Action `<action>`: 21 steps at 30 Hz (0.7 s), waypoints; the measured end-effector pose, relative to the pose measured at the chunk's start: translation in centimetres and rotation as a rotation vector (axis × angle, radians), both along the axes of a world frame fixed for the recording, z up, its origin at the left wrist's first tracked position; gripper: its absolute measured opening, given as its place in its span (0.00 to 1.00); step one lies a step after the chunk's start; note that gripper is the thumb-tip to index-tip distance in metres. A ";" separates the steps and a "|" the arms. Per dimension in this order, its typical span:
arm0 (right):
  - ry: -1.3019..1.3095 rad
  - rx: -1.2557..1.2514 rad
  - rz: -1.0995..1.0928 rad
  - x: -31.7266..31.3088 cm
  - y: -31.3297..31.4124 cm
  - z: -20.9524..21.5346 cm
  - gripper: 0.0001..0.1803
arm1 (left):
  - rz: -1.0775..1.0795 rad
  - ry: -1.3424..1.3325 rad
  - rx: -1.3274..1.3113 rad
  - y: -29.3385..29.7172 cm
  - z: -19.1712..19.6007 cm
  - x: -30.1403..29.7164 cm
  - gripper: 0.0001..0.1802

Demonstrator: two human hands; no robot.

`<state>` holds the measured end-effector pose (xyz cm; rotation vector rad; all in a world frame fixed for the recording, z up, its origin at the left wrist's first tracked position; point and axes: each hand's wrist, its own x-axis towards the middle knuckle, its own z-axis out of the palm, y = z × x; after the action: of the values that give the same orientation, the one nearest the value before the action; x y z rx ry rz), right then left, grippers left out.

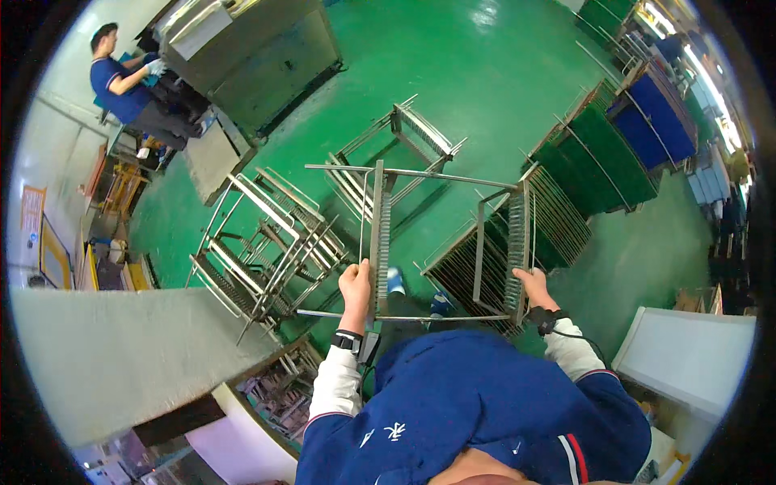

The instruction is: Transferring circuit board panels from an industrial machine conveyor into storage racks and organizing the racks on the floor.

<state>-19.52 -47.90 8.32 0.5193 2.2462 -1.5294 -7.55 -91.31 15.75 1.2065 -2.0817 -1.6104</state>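
Between my two hands is a metal slotted rack (377, 218), an open frame with two toothed side bars joined by thin rods. My left hand (356, 289) is closed around its left side bar, near the lower end. On the opposite side bar, my right hand (535, 287) grips at about the same height. The rack is held in front of my body, above the floor, with my shoes partly showing through it. Behind its right side stands a rack of thin dark bars (562, 214), partly covered by the frame.
Similar metal racks (271, 242) are piled at left; another rack (420, 137) stands ahead on the green floor. Racks with green panels (594, 153) and blue panels (656, 113) stand at right. A person (121, 89) works beside a large machine (250, 69). A grey surface (137, 347) lies left.
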 end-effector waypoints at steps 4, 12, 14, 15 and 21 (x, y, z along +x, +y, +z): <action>0.017 0.078 -0.048 -5.3 -1.3 -0.4 0.19 | -0.023 -0.007 0.080 -2.4 -3.1 -6.1 0.26; 0.053 0.363 -0.045 -20.0 -9.5 2.0 0.22 | -0.005 -0.008 0.410 -8.6 -8.4 -20.4 0.22; 0.047 0.380 -0.048 -23.5 -11.7 1.7 0.23 | 0.023 -0.019 0.463 -10.4 -9.2 -23.4 0.21; 0.055 0.385 -0.051 -25.6 -12.7 1.5 0.23 | 0.037 -0.020 0.480 -11.1 -9.7 -24.9 0.21; 0.072 0.538 0.046 -34.7 -21.4 0.4 0.23 | 0.160 -0.081 0.572 -15.4 -13.1 -30.6 0.23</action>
<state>-54.20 -69.34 8.71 0.5560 2.7066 -0.9183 -38.16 -106.75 2.64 1.5803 -1.5503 -2.1842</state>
